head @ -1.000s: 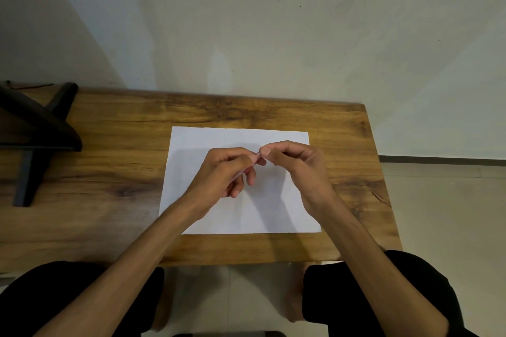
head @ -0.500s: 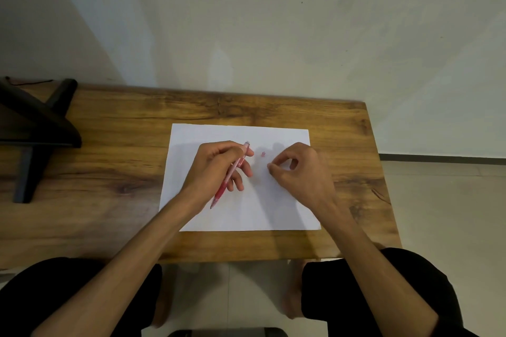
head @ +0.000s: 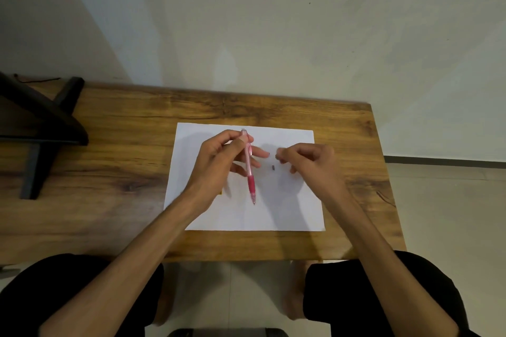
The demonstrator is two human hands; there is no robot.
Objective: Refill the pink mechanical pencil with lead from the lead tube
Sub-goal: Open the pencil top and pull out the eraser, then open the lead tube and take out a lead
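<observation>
A: Where's the pink mechanical pencil?

B: Over the white paper, gripped near its top by the left hand, tip pointing at the paper's near edge.

A: And the right hand?

B: Loosely curled beside it; whether it pinches anything I can't tell. A small dark piece, probably the cap, lies between the hands.

A: Progress?

B: Seemingly opened. Lead tube unseen; loading and closing remain.

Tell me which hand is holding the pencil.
The left hand pinches the pink pencil near its top, tip pointing down. The right hand holds no pencil.
</observation>
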